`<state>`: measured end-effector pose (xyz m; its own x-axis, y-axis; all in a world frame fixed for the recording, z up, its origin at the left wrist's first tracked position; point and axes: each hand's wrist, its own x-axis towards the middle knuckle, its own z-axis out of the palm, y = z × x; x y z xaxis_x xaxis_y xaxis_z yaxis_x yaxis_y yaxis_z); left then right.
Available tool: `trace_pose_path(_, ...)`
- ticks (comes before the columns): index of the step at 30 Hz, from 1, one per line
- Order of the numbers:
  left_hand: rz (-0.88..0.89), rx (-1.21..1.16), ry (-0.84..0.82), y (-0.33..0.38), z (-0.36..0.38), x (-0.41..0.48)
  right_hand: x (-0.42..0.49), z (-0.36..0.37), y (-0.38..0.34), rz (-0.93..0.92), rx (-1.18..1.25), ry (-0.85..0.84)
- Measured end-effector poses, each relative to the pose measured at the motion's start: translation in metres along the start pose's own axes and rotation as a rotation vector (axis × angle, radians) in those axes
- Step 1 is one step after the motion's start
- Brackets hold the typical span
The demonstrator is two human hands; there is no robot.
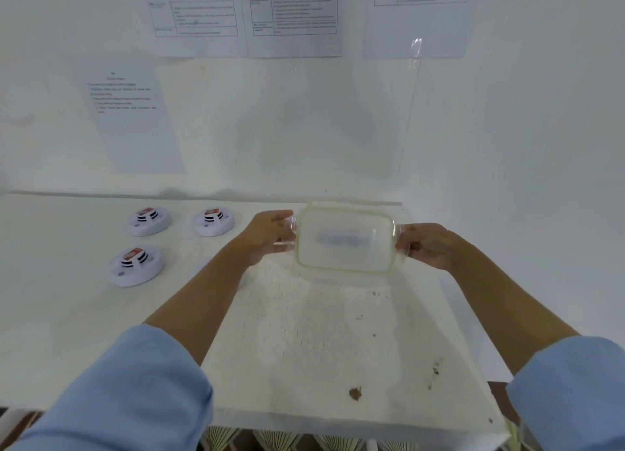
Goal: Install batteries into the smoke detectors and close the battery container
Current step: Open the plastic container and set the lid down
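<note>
Both hands hold the clear battery container (345, 239) between them, long side across the view. Left hand (270, 234) grips its left end, fingers (282, 219) curled onto the end clip. Right hand (429, 246) grips its right end, fingers (411, 229) curled onto that clip too. The lid has a yellow-green seal rim. There is a blurred grey-blue patch at its centre; contents cannot be told. It is at the far part of the desk (304, 332); whether it touches the surface is unclear.

Three smoke detectors are on the desk, left of the left fingers. The near-row detector (137, 266) is well apart from them. The far-left detector (149, 220) is behind it, and the far-right detector (213, 221) is closest to the left fingers, not touching. Each is white and round with a red-and-black part on top.

Light blue sleeves (135, 383) cover both arms. Printed sheets (135, 122) are on the wall beyond the fingers. A brown stain (355, 394) is on the desk nearer the person than the right fingers.
</note>
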<state>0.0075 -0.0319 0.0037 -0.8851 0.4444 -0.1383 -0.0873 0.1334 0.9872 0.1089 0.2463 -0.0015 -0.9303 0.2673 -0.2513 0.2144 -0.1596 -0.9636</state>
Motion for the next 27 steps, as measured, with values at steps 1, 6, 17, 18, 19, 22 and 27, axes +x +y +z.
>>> trace_pose_path(1, 0.018, 0.029, -0.032, 0.001, -0.002, -0.005, -0.006, -0.001, 0.0, -0.001, -0.016, -0.021)
trace_pose_path(6, 0.055, 0.065, -0.158, -0.008, -0.017, -0.031, -0.033, -0.006, 0.007, 0.004, -0.129, -0.106)
trace_pose_path(17, 0.244, 0.643, -0.247, -0.065, -0.022, -0.075, -0.087, 0.018, 0.076, -0.25, -0.431, -0.061)
trace_pose_path(18, 0.262, 0.688, -0.237, -0.071, -0.02, -0.075, -0.088, 0.019, 0.083, -0.27, -0.509, -0.034)
trace_pose_path(19, 0.284, 0.732, -0.24, -0.076, -0.018, -0.075, -0.088, 0.018, 0.091, -0.283, -0.585, -0.013)
trace_pose_path(22, 0.32, 0.858, -0.276, -0.085, -0.015, -0.075, -0.087, 0.012, 0.109, -0.299, -0.759, 0.026)
trace_pose_path(27, 0.336, 0.779, -0.176, -0.079, -0.011, -0.07, -0.08, 0.011, 0.1, -0.328, -0.743, 0.118)
